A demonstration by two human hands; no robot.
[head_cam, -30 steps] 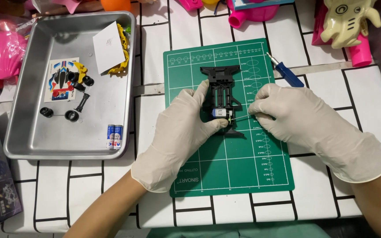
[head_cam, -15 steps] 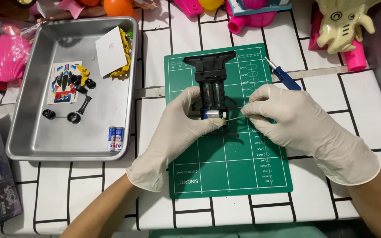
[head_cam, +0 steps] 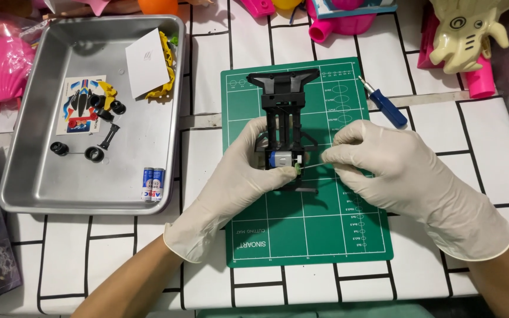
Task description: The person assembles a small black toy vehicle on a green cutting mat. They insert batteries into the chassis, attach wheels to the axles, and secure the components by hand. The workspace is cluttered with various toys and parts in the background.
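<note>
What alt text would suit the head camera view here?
Two white-gloved hands work on a black toy car chassis lying on a green cutting mat: the left hand steadies it while the right hand pinches a thin rod at its small motor. A metal tray of small parts sits to the left.

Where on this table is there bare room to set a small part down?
The cutting mat is bare along its near edge, below both hands. The metal tray has open floor between the wheels and the batteries. Tablecloth right of the screwdriver is bare. The far edge is crowded with pink toys.
</note>
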